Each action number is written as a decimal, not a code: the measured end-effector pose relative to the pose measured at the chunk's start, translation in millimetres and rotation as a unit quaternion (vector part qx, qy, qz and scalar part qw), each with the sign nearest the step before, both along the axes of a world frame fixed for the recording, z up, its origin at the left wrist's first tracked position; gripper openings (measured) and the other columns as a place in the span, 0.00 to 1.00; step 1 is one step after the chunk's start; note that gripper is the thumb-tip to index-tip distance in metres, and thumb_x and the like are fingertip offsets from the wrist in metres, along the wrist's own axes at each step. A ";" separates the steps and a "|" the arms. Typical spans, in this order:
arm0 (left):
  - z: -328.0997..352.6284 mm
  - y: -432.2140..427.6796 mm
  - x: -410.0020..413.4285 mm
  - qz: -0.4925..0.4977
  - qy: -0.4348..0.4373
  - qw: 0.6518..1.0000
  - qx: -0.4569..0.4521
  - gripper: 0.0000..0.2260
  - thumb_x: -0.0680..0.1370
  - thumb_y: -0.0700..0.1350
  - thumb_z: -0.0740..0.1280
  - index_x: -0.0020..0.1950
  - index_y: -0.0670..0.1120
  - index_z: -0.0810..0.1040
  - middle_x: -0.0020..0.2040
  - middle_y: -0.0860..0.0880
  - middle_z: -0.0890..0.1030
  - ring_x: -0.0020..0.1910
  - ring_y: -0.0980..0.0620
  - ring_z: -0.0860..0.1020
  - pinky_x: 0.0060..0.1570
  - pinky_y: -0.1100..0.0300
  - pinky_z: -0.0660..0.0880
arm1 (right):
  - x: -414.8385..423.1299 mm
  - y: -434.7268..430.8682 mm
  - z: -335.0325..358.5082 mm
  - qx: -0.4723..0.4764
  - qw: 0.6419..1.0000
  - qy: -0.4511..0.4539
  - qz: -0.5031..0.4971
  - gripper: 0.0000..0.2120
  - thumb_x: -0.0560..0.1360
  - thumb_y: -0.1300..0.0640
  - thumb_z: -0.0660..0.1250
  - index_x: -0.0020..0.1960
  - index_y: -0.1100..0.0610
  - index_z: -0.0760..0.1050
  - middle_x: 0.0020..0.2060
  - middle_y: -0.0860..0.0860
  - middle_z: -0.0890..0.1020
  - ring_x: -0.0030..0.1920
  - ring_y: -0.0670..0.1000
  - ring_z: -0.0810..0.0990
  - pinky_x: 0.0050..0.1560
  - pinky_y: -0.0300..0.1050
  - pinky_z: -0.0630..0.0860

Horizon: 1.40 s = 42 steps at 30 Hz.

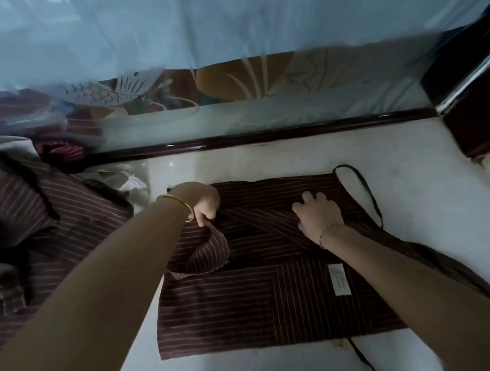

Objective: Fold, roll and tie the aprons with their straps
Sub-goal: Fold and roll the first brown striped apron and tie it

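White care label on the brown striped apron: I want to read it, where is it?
Head view: the white care label lies on the brown striped apron, right side, beside the right forearm.

No legible text on white label

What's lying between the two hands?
Only the striped apron: a diagonal fold of it runs from the left hand toward the right hand, as the head view shows.

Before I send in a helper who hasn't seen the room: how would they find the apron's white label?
On the pale floor, a dark striped apron lies flat. Its white label sits on the right half, below the right hand: the only white patch on the stripes.
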State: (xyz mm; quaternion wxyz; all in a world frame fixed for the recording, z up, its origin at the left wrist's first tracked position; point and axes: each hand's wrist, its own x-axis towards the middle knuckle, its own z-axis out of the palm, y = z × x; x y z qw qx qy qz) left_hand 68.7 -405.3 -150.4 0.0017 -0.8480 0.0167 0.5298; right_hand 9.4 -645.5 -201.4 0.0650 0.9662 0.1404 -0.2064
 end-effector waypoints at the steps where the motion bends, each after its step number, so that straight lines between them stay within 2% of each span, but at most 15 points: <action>1: 1.0 2.2 4.1 0.021 0.038 0.999 0.003 0.19 0.79 0.36 0.58 0.70 0.38 0.67 0.56 0.44 0.80 0.53 0.51 0.81 0.57 0.53 0.77 | 8.2 1.0 -0.4 0.005 1.000 0.018 -0.011 0.14 0.78 0.51 0.59 0.62 0.54 0.72 0.63 0.55 0.67 0.60 0.57 0.68 0.51 0.49 0.72; 3: 3.1 7.1 8.4 0.052 0.108 0.993 0.016 0.21 0.78 0.39 0.60 0.71 0.41 0.66 0.47 0.49 0.83 0.50 0.54 0.82 0.56 0.54 0.77 | 26.4 -1.5 3.2 0.033 0.995 0.079 -0.051 0.14 0.78 0.49 0.57 0.58 0.54 0.75 0.60 0.54 0.70 0.59 0.56 0.69 0.51 0.47 0.72; 6: 6.6 14.4 22.0 0.050 0.154 0.985 0.060 0.18 0.77 0.40 0.62 0.67 0.41 0.71 0.42 0.51 0.84 0.43 0.57 0.83 0.51 0.58 0.77 | 50.1 -9.4 1.7 0.118 0.971 0.158 -0.137 0.15 0.77 0.52 0.57 0.35 0.56 0.74 0.38 0.50 0.75 0.39 0.49 0.72 0.36 0.41 0.68; 9: -2.6 23.5 35.5 -0.033 -0.015 0.995 0.093 0.13 0.77 0.40 0.63 0.60 0.37 0.76 0.39 0.46 0.77 0.45 0.48 0.80 0.52 0.56 0.77 | 59.0 -12.0 -1.0 0.170 0.953 0.168 -0.186 0.18 0.77 0.57 0.56 0.28 0.55 0.62 0.27 0.48 0.67 0.28 0.47 0.64 0.29 0.40 0.59; 11: -17.3 31.4 36.9 -0.062 -0.166 0.980 0.086 0.11 0.77 0.42 0.62 0.58 0.42 0.77 0.40 0.48 0.76 0.44 0.47 0.78 0.50 0.53 0.77 | 60.1 -12.3 -3.8 0.161 0.959 0.150 -0.179 0.17 0.77 0.58 0.56 0.30 0.55 0.62 0.28 0.48 0.67 0.28 0.47 0.65 0.29 0.40 0.60; 14: -33.3 37.7 28.5 -0.029 -0.264 0.963 0.051 0.10 0.78 0.42 0.62 0.58 0.44 0.76 0.48 0.47 0.76 0.49 0.45 0.76 0.47 0.54 0.76 | 53.5 -7.4 -7.1 0.146 0.973 0.066 -0.166 0.10 0.78 0.52 0.56 0.45 0.57 0.71 0.41 0.52 0.76 0.41 0.51 0.75 0.39 0.43 0.71; 17: -43.7 40.5 23.9 -0.031 -0.344 0.938 0.034 0.12 0.77 0.43 0.64 0.60 0.43 0.74 0.61 0.43 0.69 0.59 0.43 0.69 0.54 0.50 0.75 | 39.7 3.5 -6.8 0.128 0.985 -0.038 -0.109 0.26 0.75 0.36 0.57 0.62 0.54 0.69 0.57 0.53 0.74 0.58 0.55 0.73 0.54 0.52 0.74; 20: -47.1 41.2 21.6 -0.025 -0.324 0.946 0.005 0.14 0.77 0.45 0.65 0.62 0.43 0.73 0.63 0.42 0.67 0.61 0.42 0.68 0.57 0.48 0.74 | 27.8 17.1 -6.0 0.056 0.997 -0.010 -0.048 0.32 0.71 0.33 0.61 0.66 0.54 0.65 0.63 0.55 0.68 0.62 0.57 0.68 0.57 0.52 0.71; 25: -46.6 38.7 1.0 -0.077 -0.345 0.935 0.029 0.12 0.78 0.43 0.65 0.60 0.44 0.75 0.61 0.43 0.68 0.60 0.44 0.69 0.54 0.51 0.74 | 9.2 25.6 -9.1 0.025 0.999 -0.017 -0.034 0.20 0.73 0.45 0.63 0.58 0.57 0.70 0.66 0.57 0.64 0.62 0.59 0.65 0.53 0.50 0.70; 28: -46.0 34.2 -24.2 -0.098 -0.287 0.949 0.083 0.12 0.79 0.41 0.61 0.62 0.44 0.74 0.61 0.45 0.70 0.60 0.45 0.71 0.54 0.52 0.73 | -8.2 27.8 -5.8 0.017 1.000 0.010 -0.017 0.18 0.73 0.45 0.63 0.55 0.57 0.73 0.67 0.57 0.62 0.64 0.59 0.63 0.53 0.51 0.70; 31: -44.6 36.7 -48.6 -0.089 -0.173 0.963 0.189 0.15 0.80 0.44 0.59 0.66 0.44 0.73 0.63 0.45 0.74 0.63 0.44 0.73 0.57 0.49 0.72 | -32.7 32.7 -1.8 0.067 0.997 0.032 0.038 0.22 0.73 0.40 0.62 0.58 0.56 0.72 0.63 0.54 0.66 0.62 0.57 0.65 0.51 0.49 0.71; 34: -40.6 32.3 -63.5 -0.107 -0.183 0.941 0.263 0.20 0.79 0.48 0.60 0.70 0.45 0.69 0.66 0.44 0.69 0.65 0.44 0.68 0.61 0.48 0.71 | -36.7 21.6 4.8 0.231 0.971 0.045 -0.048 0.19 0.76 0.43 0.62 0.58 0.57 0.72 0.57 0.53 0.72 0.57 0.53 0.71 0.54 0.49 0.73; 35: -39.2 23.1 -65.9 -0.130 -0.216 0.935 0.248 0.20 0.78 0.48 0.60 0.70 0.45 0.69 0.66 0.45 0.68 0.65 0.45 0.67 0.61 0.50 0.70 | -35.1 11.0 6.8 0.266 0.959 0.014 -0.091 0.15 0.77 0.48 0.63 0.56 0.57 0.73 0.55 0.53 0.73 0.55 0.52 0.73 0.54 0.48 0.74; 38: -29.7 -24.5 -67.4 -0.193 -0.286 0.931 0.123 0.20 0.78 0.45 0.63 0.69 0.45 0.67 0.66 0.45 0.67 0.64 0.45 0.67 0.60 0.54 0.69 | -29.5 -27.4 10.6 0.249 0.949 -0.067 -0.183 0.08 0.77 0.61 0.61 0.54 0.59 0.75 0.51 0.55 0.76 0.51 0.53 0.75 0.50 0.43 0.73; 42: -20.0 -90.9 -76.0 -0.214 -0.251 0.944 -0.004 0.27 0.75 0.42 0.68 0.71 0.43 0.61 0.67 0.42 0.64 0.60 0.43 0.73 0.44 0.53 0.71 | -45.1 -54.4 14.6 0.262 0.940 -0.039 -0.215 0.09 0.77 0.65 0.59 0.49 0.59 0.77 0.47 0.53 0.79 0.47 0.52 0.77 0.48 0.44 0.73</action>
